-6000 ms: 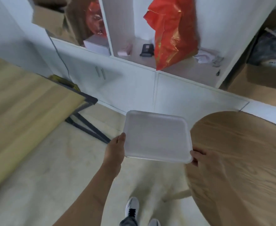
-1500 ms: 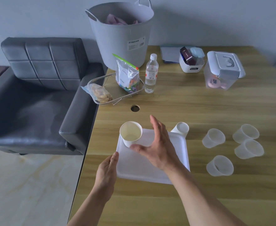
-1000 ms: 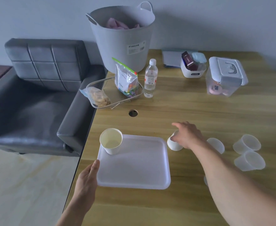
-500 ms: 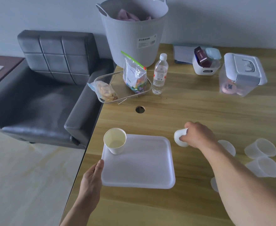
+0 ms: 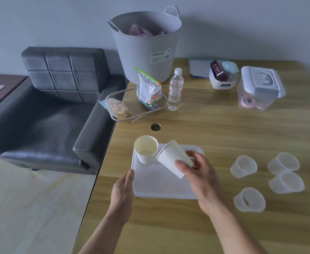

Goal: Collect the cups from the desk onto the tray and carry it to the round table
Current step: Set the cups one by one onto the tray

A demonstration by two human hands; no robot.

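Observation:
A white tray [image 5: 156, 186] lies on the wooden desk near its left edge. One white paper cup [image 5: 146, 150] stands upright in the tray's far left corner. My right hand [image 5: 199, 173] grips a second white paper cup [image 5: 172, 158], tilted with its mouth to the upper left, above the tray and right beside the standing cup. My left hand [image 5: 124, 191] rests against the tray's left rim. Several translucent plastic cups lie on their sides on the desk to the right, among them one [image 5: 243, 166] close to the tray and one [image 5: 249, 199] nearer me.
A wire basket [image 5: 125, 101] with snack bags, a water bottle [image 5: 175, 90], a grey tub [image 5: 147, 44], a small white bin [image 5: 222, 77] and a lidded clear box [image 5: 259, 88] stand at the desk's back. A dark armchair [image 5: 50, 110] is left of the desk.
My right hand picked the lying paper cup up from the desk beside the tray and carried it left over the tray. The left hand stays at the tray's rim.

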